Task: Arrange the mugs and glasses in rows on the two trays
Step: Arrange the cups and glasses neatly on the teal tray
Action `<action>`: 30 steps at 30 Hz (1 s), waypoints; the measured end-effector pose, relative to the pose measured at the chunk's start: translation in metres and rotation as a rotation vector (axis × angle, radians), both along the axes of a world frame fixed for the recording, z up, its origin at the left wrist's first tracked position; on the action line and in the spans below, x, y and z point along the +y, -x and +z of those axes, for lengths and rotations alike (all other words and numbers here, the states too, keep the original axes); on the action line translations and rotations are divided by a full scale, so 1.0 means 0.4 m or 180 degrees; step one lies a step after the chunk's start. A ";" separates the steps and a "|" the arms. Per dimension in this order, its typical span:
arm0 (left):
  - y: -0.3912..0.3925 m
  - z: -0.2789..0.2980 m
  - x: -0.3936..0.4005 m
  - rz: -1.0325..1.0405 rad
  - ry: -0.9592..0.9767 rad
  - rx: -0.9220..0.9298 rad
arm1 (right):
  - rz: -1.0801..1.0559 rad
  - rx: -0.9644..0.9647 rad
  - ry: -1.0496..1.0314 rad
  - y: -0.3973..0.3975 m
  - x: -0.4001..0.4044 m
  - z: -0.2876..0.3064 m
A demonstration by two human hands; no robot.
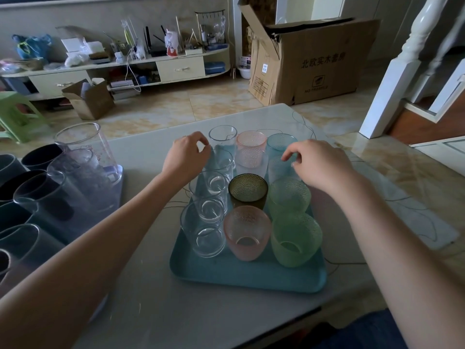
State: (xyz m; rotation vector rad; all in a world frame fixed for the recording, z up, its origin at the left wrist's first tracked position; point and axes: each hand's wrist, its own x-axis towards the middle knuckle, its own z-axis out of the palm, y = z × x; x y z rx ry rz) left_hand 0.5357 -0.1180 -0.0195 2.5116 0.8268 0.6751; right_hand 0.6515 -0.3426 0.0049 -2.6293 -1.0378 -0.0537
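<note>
Both hands over the far end of the teal tray (247, 275): left hand (185, 158) pinching the rim of a clear glass (221, 162), right hand (319, 165) pinching the blue glass (280, 170), each directly beneath its fingers.

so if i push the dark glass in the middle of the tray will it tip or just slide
Probably slide: the dark glass looks short and wide, so tipping seems unlikely. It stands hemmed in by a pink glass in front and a green glass beside it, so a push would likely knock them together. It looks like real glass, so chipping is a risk.
</note>
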 end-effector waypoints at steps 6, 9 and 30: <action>-0.023 -0.003 -0.006 0.0099 0.0318 0.0380 | 0.0377 -0.0218 -0.0087 0.029 0.076 -0.019; -0.011 -0.017 0.021 0.0343 0.1031 0.0404 | 0.0422 -0.0218 0.0073 0.032 0.099 -0.032; 0.010 -0.027 0.039 0.0009 0.1554 0.0010 | 0.0527 -0.0131 0.0023 0.038 0.146 -0.040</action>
